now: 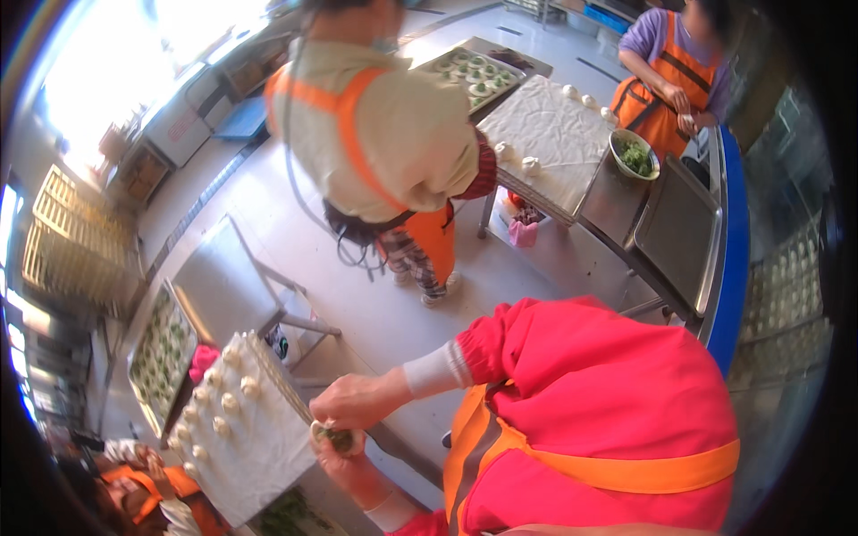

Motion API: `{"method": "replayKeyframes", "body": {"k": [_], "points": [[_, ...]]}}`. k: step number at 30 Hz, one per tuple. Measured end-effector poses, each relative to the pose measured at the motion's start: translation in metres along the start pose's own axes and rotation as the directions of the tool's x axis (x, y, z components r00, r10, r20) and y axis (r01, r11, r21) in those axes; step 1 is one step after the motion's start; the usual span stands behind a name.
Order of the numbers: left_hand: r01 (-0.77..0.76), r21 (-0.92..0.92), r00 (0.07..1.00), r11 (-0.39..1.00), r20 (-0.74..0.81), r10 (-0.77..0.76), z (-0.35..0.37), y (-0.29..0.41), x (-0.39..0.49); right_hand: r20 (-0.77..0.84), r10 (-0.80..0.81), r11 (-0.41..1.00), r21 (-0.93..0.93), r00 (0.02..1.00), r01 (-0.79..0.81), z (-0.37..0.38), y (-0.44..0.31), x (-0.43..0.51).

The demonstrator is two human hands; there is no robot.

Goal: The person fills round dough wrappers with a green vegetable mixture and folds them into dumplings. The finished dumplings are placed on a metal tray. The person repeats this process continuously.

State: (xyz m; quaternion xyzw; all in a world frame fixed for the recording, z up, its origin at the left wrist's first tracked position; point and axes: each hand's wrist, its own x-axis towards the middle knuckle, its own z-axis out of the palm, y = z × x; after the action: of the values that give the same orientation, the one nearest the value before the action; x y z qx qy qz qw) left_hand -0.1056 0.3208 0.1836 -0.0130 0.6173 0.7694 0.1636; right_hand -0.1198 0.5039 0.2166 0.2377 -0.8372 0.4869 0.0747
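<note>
My left hand (352,472) cups a round dough wrapper (337,439) with chopped green filling showing in its middle. Above it, my right hand (355,402) has its fingers bent at the wrapper's rim, pinching the dough; the fingertips are partly hidden. Both hands are just off the edge of a cloth-covered board (261,462). Several closed buns (230,402) sit on that cloth, mostly towards its far side. Below the board, chopped greens (291,512) are partly visible at the bottom of the picture.
A metal tray (184,311) of green-topped dough pieces stands beyond the board, by a steel table (224,281). One co-worker (395,127) stands mid-floor; others are lower left (164,492) and upper right (670,74). Another cloth-covered board (546,127) and a bowl of greens (633,155) are across.
</note>
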Motion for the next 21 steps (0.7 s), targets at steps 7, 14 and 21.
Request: {"method": "replayKeyframes", "body": {"k": [7,14,21], "points": [[-0.076,0.009,0.962,0.997,0.264,0.071,0.161,-0.003,0.015,-0.133,0.026,0.991,0.135,0.991,-0.007,-0.135,0.061,-0.078],[-0.027,0.198,0.963,0.98,0.269,-0.027,0.212,-0.009,0.022,-0.125,0.182,0.927,0.353,0.975,-0.127,-0.195,0.064,-0.118],[0.099,0.289,0.959,0.952,0.226,-0.169,0.234,-0.017,0.031,-0.253,-0.021,1.0,0.015,0.967,0.025,-0.194,0.077,-0.139]]}}
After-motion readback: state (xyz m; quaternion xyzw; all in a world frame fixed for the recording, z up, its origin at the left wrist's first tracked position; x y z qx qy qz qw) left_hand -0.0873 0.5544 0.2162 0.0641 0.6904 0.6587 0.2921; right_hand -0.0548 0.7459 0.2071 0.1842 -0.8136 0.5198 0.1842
